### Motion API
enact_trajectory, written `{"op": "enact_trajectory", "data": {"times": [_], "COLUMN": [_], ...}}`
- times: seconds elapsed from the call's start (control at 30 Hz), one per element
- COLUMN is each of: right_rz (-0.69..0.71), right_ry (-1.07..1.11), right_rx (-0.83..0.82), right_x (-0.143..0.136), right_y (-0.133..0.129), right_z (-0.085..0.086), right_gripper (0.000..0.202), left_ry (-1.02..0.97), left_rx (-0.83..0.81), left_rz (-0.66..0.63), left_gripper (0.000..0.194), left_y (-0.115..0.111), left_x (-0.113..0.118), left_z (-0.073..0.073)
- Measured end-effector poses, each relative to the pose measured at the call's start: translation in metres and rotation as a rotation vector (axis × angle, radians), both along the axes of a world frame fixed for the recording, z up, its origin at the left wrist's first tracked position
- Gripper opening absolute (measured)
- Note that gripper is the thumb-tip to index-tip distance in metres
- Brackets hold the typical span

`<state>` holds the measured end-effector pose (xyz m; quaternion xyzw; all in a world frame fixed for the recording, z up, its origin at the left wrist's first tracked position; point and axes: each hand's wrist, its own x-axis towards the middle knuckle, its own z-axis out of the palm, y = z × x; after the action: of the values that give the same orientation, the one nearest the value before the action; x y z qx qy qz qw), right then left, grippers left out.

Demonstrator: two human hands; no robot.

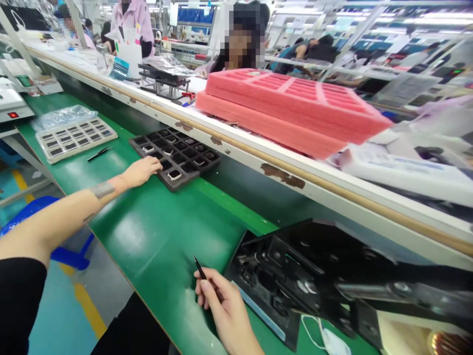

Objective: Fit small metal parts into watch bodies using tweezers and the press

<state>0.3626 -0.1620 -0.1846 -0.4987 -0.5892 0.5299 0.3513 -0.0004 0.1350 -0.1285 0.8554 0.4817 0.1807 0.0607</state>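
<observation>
My left hand [145, 170] reaches out to the near edge of a black compartment tray [177, 185]. Its fingers are curled together over a compartment, and their tips are hidden. Several watch cases with dark screens sit in the tray; one pale watch case [174, 175] lies just right of the fingers. Close to me, my right hand [223, 301] is closed round slim black tweezers [199, 267], tip pointing up and away. Right beside that hand stands a black metal clamp fixture [273, 281] with a lever.
On the green bench [148, 236] lie another pair of tweezers [99, 154] and a light tray [76, 138] of dark rectangular pieces. A raised shelf edge [244, 160] runs along the back, carrying red foam trays [281, 108]. A face mask [332, 340] lies at the lower right. A person sits opposite.
</observation>
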Motion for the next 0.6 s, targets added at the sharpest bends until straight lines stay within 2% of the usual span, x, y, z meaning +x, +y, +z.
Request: {"op": "enact_trajectory", "data": {"times": [0.1,0.2,0.3,0.37,0.4,0.5,0.6], "right_rz": [0.011,-0.010,-0.124,-0.160,-0.157,-0.159,-0.164], "right_ry": [-0.039,-0.059,-0.074,-0.104,-0.114,-0.069,0.111], "right_rx": [0.033,0.122,0.291,0.415,0.460,0.455,0.307], "right_x": [-0.001,-0.003,-0.007,-0.010,-0.011,-0.011,-0.004], "right_y": [-0.001,-0.004,-0.009,-0.013,-0.016,-0.030,-0.053], "right_z": [-0.003,-0.003,0.004,0.015,0.021,0.037,0.039], "right_gripper": [0.045,0.040,0.029,0.018,0.019,0.022,0.027], "left_ry": [-0.033,-0.106,-0.161,-0.206,-0.235,-0.310,-0.296], "left_rx": [0.015,0.033,0.027,0.034,0.037,0.044,0.122], "left_rz": [-0.003,0.067,0.106,0.125,0.131,0.145,0.266], "left_gripper": [0.027,0.031,0.033,0.037,0.041,0.049,0.035], "left_y": [-0.063,-0.132,-0.204,-0.248,-0.267,-0.310,-0.327], "left_x": [0.014,0.034,0.046,0.047,0.044,0.034,0.036], "left_z": [-0.021,-0.039,-0.049,-0.052,-0.053,-0.050,-0.035]}}
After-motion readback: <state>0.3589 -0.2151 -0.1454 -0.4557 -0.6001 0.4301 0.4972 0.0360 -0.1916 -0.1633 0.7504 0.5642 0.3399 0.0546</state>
